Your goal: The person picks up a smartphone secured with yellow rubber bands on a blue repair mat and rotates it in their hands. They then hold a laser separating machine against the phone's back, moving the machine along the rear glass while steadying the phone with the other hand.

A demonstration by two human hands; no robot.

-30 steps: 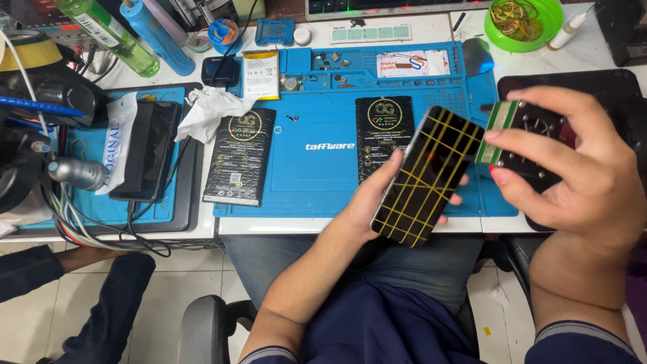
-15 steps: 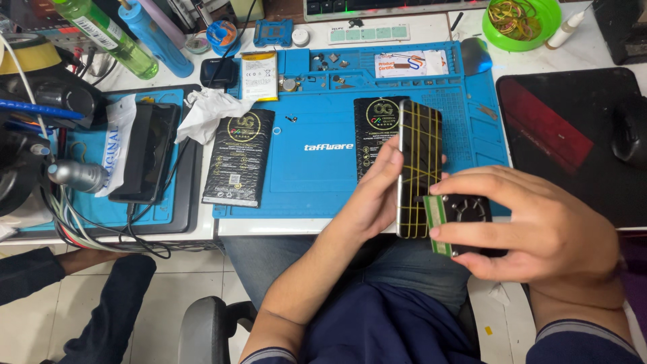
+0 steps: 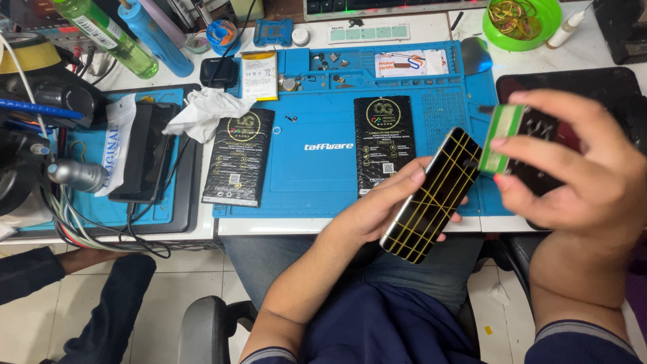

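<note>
1. Nearest, over the person's lap and just off the counter's front edge, the left hand [image 3: 377, 212] grips a black phone [image 3: 431, 195] strapped with crossing yellow bands; it tilts, top end toward the far right. Open room lies below it, above the knees.
2. Just right of it, the right hand [image 3: 573, 168] is closed around a small dark part with a green strip [image 3: 515, 138], held in the air over the counter's right front; the strip end almost meets the phone's upper corner.
3. Along the front of the blue work mat [image 3: 317, 182] lie two flat black packages with round gold emblems: one [image 3: 239, 156] at the mat's left edge, one [image 3: 384, 141] near the middle, just beyond the left fingers. Bare mat lies between them.
4. Beyond the left package lies a crumpled white tissue [image 3: 202, 111].
5. At the far right corner sits a green bowl [image 3: 522, 20] of rubber bands; at the far left, a green bottle [image 3: 108, 34] and a blue bottle [image 3: 155, 37].
</note>
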